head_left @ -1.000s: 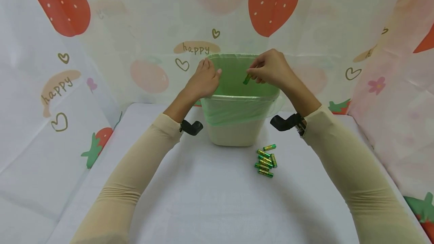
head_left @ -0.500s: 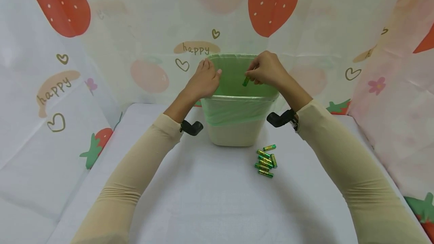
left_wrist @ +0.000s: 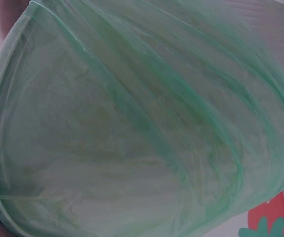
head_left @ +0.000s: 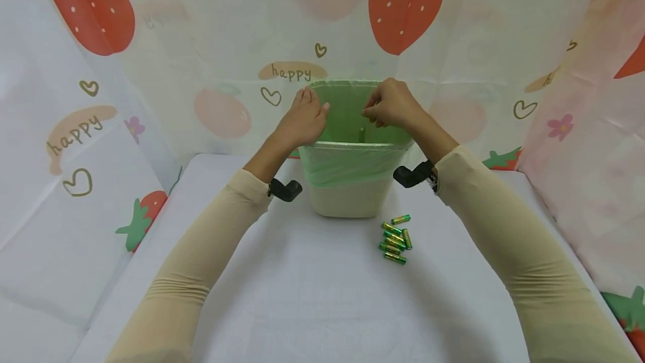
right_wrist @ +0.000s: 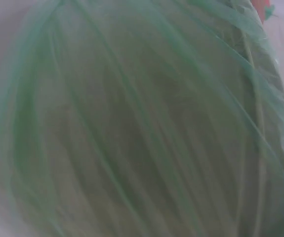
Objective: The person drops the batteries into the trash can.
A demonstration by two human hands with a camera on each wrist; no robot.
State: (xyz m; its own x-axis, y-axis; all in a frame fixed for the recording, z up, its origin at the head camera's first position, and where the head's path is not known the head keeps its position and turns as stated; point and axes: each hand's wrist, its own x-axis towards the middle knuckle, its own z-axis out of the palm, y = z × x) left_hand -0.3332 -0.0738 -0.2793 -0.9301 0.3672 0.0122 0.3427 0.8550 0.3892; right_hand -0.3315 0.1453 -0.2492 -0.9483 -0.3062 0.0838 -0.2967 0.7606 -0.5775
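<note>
A pale trash bin (head_left: 347, 200) lined with a thin green bag (head_left: 353, 167) stands toward the back of the table. My left hand (head_left: 303, 119) grips its left rim, the thumb on the inner side. Above the bin's right side is my right hand (head_left: 395, 105), fingers bent and no longer round anything. Just below those fingertips a green battery (head_left: 361, 134) shows upright in midair within the bin's opening. Several green and gold batteries (head_left: 394, 242) lie in a loose cluster on the table, in front of the bin to the right. Both wrist views are filled by the liner (left_wrist: 132, 123).
A white cloth covers the table (head_left: 302, 296). Behind it hangs a curtain (head_left: 227, 27) printed with strawberries and the word happy, close to the bin's back. Black wrist cameras (head_left: 413, 174) stick out near both sleeves.
My right hand has moved slightly left and down, and its fingers have let go of the battery, which drops into the bin. My left hand stays at the rim.
</note>
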